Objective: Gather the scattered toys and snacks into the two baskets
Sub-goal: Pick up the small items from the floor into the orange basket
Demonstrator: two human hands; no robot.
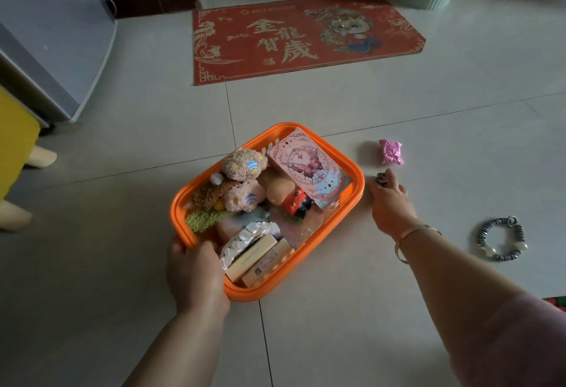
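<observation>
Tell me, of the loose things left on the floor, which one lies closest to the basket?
The pink wrapped packet, on the tiles just past the orange basket. The black-and-white beaded bracelet lies much farther off to the right, beyond the right hand.

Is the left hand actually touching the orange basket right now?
Touching. The head view shows the left hand gripping the near corner rim of the orange basket, thumb curled over the rim into the inside.

The left hand (196,270) reaches forward and down, fingers curled over the near corner of the orange basket (355,193) — gripping its rim. The right hand (390,199) stretches further out, pinching a small dark object (381,179) — a bangle (412,241) circles the wrist.
</observation>
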